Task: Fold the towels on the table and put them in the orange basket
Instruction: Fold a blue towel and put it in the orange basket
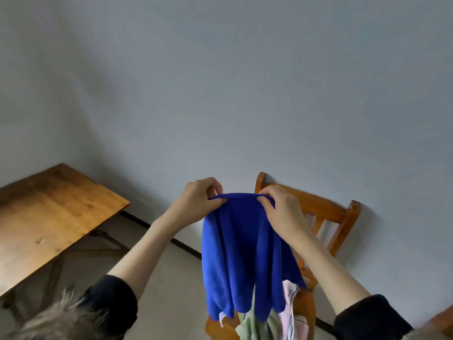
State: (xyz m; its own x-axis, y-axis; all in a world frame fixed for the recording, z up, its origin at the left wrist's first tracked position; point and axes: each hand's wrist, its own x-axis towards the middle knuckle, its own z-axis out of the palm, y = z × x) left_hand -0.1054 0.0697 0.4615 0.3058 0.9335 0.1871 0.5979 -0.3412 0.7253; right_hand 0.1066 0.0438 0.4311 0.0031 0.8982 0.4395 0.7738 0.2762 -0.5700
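A bright blue towel (242,256) hangs in the air in front of me, held by its top edge. My left hand (198,200) pinches the left end of that edge, and my right hand (282,212) pinches the right end. The two hands are close together, so the cloth sags in folds below them. Under its lower hem lie more towels, a green one (255,326) and a pink striped one (291,312), heaped on a wooden chair (328,212). No orange basket is in view.
A wooden table (46,217) stands at the left, its top bare in the part I see. The chair's back leans against a pale blue-grey wall (220,94). Pale floor (171,290) shows between table and chair. Another wooden edge (443,320) peeks in at the lower right corner.
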